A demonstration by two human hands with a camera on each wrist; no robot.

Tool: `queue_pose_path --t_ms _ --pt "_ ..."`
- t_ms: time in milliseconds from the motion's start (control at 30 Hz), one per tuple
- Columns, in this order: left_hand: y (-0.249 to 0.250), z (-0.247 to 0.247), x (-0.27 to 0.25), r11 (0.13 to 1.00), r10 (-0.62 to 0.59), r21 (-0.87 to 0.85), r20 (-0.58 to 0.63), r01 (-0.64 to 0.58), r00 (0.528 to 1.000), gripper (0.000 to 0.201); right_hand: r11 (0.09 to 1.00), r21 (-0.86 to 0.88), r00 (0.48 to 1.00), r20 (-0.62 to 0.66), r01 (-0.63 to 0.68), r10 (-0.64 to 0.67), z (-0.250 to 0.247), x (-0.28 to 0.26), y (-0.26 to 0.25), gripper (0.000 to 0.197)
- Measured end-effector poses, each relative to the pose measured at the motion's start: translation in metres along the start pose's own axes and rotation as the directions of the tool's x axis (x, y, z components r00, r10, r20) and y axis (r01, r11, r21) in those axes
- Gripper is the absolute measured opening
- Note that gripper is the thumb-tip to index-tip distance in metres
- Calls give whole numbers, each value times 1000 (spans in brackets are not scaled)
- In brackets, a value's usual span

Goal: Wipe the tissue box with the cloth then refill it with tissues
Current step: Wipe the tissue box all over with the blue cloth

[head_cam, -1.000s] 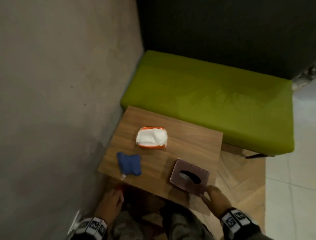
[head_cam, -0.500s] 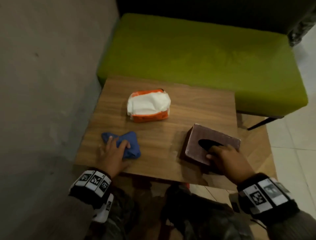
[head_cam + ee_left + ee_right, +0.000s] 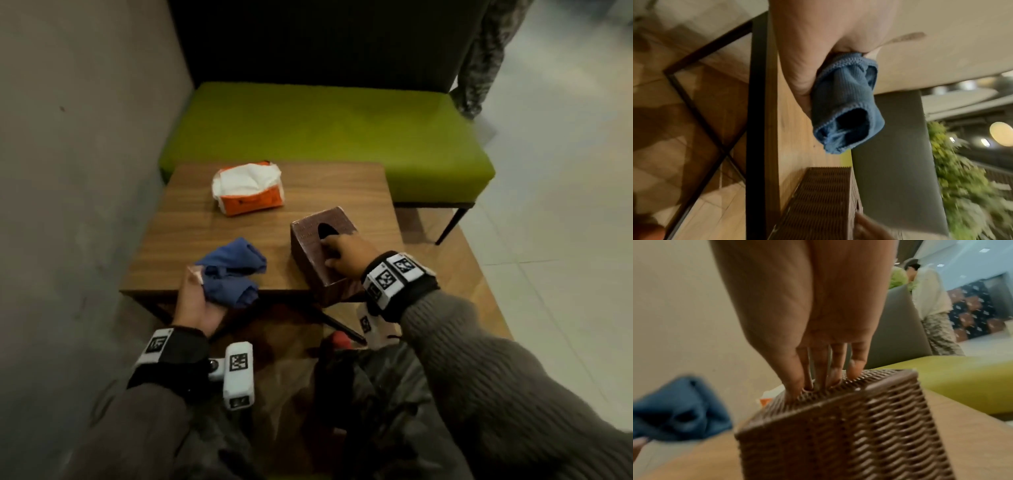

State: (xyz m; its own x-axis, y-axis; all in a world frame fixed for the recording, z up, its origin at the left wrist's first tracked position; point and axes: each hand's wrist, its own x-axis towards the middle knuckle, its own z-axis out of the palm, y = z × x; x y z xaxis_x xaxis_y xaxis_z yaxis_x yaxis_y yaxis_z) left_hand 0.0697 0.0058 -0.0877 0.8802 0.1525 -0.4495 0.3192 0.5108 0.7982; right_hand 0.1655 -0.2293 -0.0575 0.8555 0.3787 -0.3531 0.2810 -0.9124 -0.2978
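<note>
A brown woven tissue box [image 3: 313, 240] [image 3: 859, 426] [image 3: 822, 203] stands tilted up on the near right of the wooden table [image 3: 191, 222]. My right hand [image 3: 342, 251] [image 3: 818, 366] grips it from above, the fingers hooked into its oval slot. At the table's near edge my left hand [image 3: 198, 301] [image 3: 813, 48] holds the crumpled blue cloth [image 3: 233, 270] [image 3: 846, 110] [image 3: 678, 408], lifted just off the wood. An orange pack of white tissues [image 3: 248, 188] lies at the far side of the table.
A green bench seat [image 3: 325, 126] runs behind the table, with a dark backrest. A grey wall [image 3: 68, 171] closes the left side. The table's black metal legs [image 3: 339, 327] cross below. A person stands at the far right [image 3: 479, 61] on the tiled floor.
My left hand has gathered the cloth and raised it at the table's edge. My right hand has tipped the box up and pushed its fingers into the slot. The head view has pulled back.
</note>
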Motion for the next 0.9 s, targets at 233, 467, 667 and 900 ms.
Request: queue_pose_path --t_ms 233,467,667,900 --pt "0 36 36 994 86 -61 -110 -93 990 33 990 -137 1000 22 25 -22 7 4 1 60" --pt "-18 86 76 752 235 615 86 -237 968 39 992 -129 999 40 16 -11 12 10 -3 72" --pt "-59 91 24 664 356 656 143 -357 924 8 997 -74 999 28 30 -28 11 8 2 70" --pt "-26 93 89 473 435 824 90 -312 896 28 997 -79 995 95 1 6 6 13 2 83"
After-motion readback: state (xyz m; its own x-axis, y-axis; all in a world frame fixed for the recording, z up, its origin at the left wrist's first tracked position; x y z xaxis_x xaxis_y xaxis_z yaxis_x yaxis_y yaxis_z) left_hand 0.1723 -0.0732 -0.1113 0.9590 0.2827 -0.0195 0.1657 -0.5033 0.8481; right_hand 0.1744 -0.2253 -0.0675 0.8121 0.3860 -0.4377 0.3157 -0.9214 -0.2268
